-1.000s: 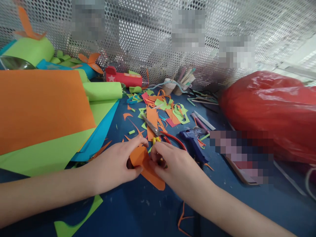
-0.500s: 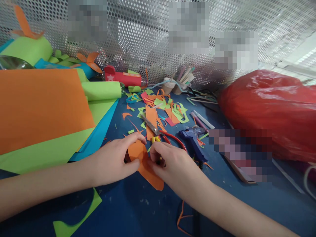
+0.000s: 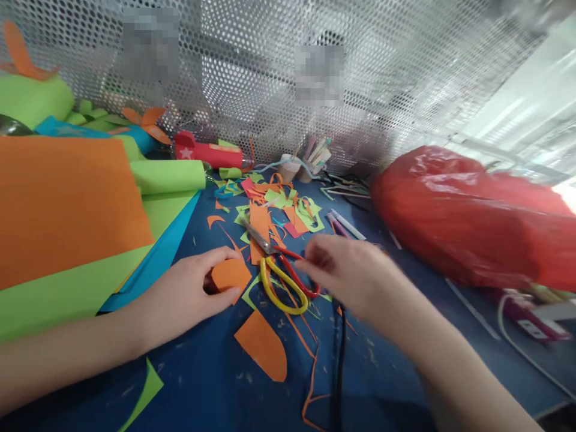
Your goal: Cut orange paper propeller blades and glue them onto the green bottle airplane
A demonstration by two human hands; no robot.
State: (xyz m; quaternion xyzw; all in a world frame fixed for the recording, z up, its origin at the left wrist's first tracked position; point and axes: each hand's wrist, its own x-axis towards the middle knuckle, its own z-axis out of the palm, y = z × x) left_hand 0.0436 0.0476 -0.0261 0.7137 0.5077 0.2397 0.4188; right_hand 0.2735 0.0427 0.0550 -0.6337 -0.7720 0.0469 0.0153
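Note:
My left hand (image 3: 193,294) pinches an orange paper piece (image 3: 231,276) between thumb and fingers, just above the table. Below it lies a second orange paper piece (image 3: 263,347) with one rounded end. My right hand (image 3: 355,276), slightly blurred, has its fingers curled over the spot where the blue glue gun lay. The gun itself is hidden, and whether the fingers grip it does not show. A black cord (image 3: 339,360) runs down from beneath this hand. Beside its fingertips are scissors (image 3: 265,246) with one yellow and one red handle loop.
Paper scraps (image 3: 279,204) litter the middle of the blue table. Large orange sheets (image 3: 67,204) and green sheets cover the left side. Paper-wrapped bottles (image 3: 211,155) lie behind, near cups of sticks (image 3: 297,171). A red plastic bag (image 3: 463,222) bulks on the right.
My right hand has left the orange paper and moved right, over the glue gun. One orange piece now lies on the table; the left hand still holds another. The view has turned slightly right.

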